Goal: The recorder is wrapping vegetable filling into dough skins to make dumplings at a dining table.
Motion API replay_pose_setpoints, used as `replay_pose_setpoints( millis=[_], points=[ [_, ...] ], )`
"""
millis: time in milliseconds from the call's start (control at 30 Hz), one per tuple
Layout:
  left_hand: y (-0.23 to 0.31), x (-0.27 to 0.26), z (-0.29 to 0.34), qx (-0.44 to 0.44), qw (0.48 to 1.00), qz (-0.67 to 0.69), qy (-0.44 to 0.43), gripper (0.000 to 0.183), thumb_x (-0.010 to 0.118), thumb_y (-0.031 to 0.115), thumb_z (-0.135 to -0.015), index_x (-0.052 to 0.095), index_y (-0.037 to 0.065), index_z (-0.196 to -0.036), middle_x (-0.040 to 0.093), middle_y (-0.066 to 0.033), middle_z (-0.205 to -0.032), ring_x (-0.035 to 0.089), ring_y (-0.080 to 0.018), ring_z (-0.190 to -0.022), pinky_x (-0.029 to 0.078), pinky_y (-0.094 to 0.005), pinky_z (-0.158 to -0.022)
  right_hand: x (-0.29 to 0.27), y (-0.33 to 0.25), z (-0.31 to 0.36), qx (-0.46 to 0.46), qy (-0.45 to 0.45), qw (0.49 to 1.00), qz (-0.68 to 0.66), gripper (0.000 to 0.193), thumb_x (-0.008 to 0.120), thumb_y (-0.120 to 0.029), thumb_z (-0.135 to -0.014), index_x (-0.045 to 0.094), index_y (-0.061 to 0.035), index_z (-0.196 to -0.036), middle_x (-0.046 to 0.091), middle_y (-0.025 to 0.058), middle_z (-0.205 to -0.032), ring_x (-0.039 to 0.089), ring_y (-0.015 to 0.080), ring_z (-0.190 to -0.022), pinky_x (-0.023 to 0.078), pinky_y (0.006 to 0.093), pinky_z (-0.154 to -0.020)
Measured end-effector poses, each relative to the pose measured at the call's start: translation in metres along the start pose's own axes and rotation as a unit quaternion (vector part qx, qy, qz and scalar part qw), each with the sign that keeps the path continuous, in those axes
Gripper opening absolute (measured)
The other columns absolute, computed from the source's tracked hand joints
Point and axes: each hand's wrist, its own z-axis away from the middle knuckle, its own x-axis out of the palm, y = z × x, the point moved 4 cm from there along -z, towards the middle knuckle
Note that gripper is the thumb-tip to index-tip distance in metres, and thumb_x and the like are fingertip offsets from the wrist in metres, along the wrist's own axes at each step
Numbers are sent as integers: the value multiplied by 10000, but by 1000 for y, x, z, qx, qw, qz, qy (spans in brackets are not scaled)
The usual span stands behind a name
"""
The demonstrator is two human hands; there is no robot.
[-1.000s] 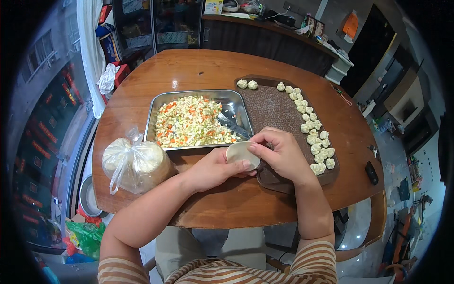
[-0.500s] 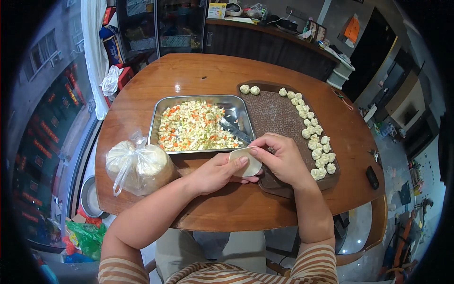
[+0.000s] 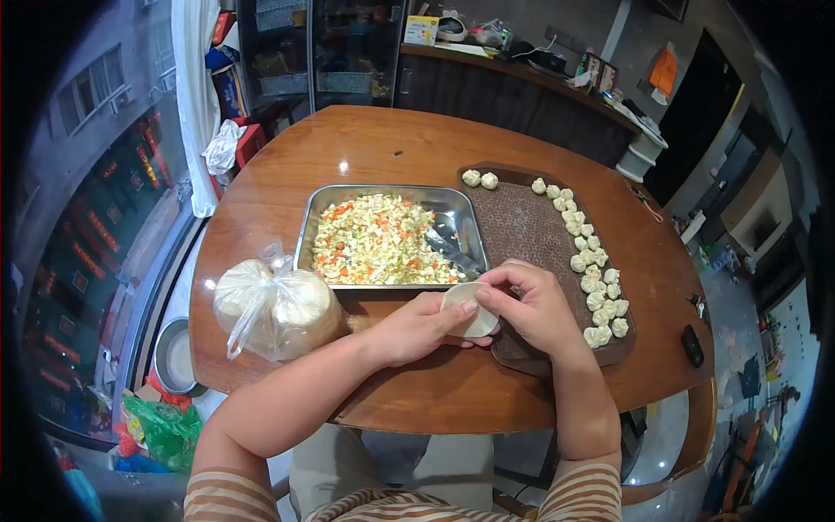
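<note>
Between my hands is a round, pale dough wrapper, held over the table's near side. My left hand supports it from below with the thumb lying across its face. The right hand pinches its upper right edge between thumb and fingers. Just beyond them stands a rectangular metal pan of chopped filling in white, green and orange. A utensil leans in the pan's right side, its working end partly in the filling. Pleated dumplings line the right side of a brown patterned tray.
A tied clear plastic bag of pale dough pieces sits left of my left forearm. On the wooden table, a black oblong object lies near the right edge. A chair stands at the lower right.
The whole view has shifted, so the table and its things appear farther right and slightly lower. Both hands keep hold of the wrapper, with only slight finger movement.
</note>
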Motion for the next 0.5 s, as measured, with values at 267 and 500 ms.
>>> replay_pose_setpoints(
  millis=[267,500],
  points=[
    [-1,-4,0,16,1000,6,17,364,415,298,-1011,524,19,-1217,614,-65,-1102,598,-139,-1006,482,-294,-909,-1,4,-1,1,-6,1000,22,152,679,-129,-825,668,12,-881,608,72,-815,598,121,-703,486,264,-637],
    [-1,-4,-1,32,998,-3,45,321,451,245,-1000,538,10,-1201,621,-67,-1082,610,-133,-972,486,-291,-905,2,5,0,9,11,1000,-11,147,675,-130,-828,670,7,-880,617,75,-813,605,132,-704,480,270,-636]
  ],
)
